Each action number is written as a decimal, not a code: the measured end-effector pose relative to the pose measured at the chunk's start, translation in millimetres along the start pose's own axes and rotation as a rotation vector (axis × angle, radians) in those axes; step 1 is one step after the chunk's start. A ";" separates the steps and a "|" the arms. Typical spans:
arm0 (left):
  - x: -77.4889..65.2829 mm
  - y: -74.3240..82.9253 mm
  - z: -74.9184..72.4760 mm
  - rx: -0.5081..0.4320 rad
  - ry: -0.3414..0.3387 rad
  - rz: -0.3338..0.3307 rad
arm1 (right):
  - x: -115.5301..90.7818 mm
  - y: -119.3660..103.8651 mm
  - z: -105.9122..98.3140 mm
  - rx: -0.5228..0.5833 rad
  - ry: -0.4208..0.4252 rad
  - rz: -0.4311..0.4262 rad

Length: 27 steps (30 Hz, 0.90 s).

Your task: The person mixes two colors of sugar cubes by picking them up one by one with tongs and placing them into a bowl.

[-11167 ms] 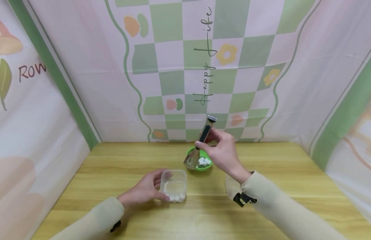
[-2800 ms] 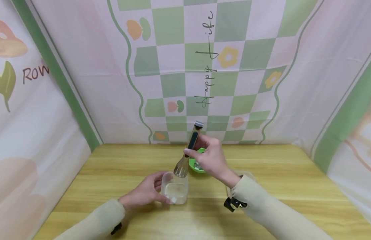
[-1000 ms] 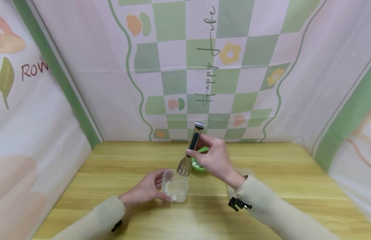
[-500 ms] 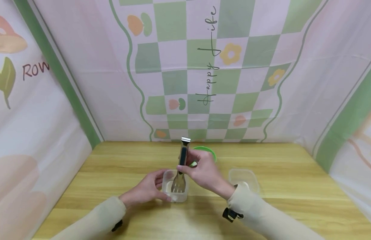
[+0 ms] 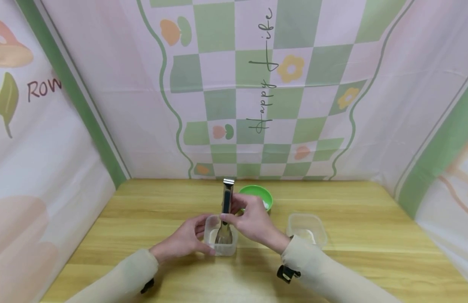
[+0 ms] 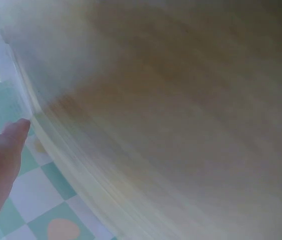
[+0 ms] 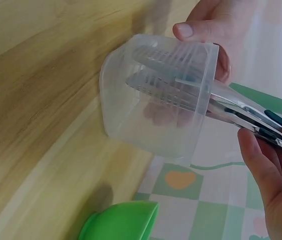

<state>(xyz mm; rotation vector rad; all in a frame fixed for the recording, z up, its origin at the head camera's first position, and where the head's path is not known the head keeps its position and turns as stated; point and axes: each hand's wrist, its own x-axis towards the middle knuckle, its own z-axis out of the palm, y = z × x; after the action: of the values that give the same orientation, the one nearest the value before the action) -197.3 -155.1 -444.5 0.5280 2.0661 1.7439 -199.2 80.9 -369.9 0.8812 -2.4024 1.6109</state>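
Note:
My left hand holds a clear plastic container by its left side, thumb at the front and fingers behind. My right hand grips metal tongs with dark handle inserts. Their slotted heads are down inside the container, a small gap between them in the right wrist view. I cannot tell whether a white piece sits between them. Just behind my right hand stands a green bowl with white pieces in it, partly hidden. In the left wrist view only a finger shows.
A second clear container stands on the wooden table to the right, partly behind my right sleeve. A patterned cloth wall rises at the table's back edge, with more cloth at both sides.
The tongs were over the green bowl, then above the container; now they are lowered into it as my right hand moved left and down. Fewer white pieces show in the container than 11 seconds ago.

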 end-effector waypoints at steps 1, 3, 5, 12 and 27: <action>-0.2 0.6 -0.1 0.004 0.000 -0.006 | 0.5 0.1 -0.5 -0.012 0.004 -0.007; -0.5 1.6 -0.6 0.013 0.001 -0.016 | 2.0 0.0 -1.9 -0.037 0.017 -0.023; -0.6 2.3 -0.9 0.021 0.001 -0.027 | 3.5 -0.3 -3.7 -0.060 0.033 -0.030; -1.0 1.5 -0.3 0.009 -0.004 -0.009 | 2.8 0.1 -3.0 -0.053 0.018 -0.009; -0.4 1.1 -0.3 0.007 -0.010 -0.001 | -1.0 5.7 4.8 -0.064 0.032 -0.056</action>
<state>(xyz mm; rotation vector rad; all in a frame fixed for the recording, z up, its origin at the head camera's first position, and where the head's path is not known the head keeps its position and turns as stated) -197.1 -155.4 -443.3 0.5365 2.0659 1.7306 -200.3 78.7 -376.9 0.8962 -2.3715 1.5075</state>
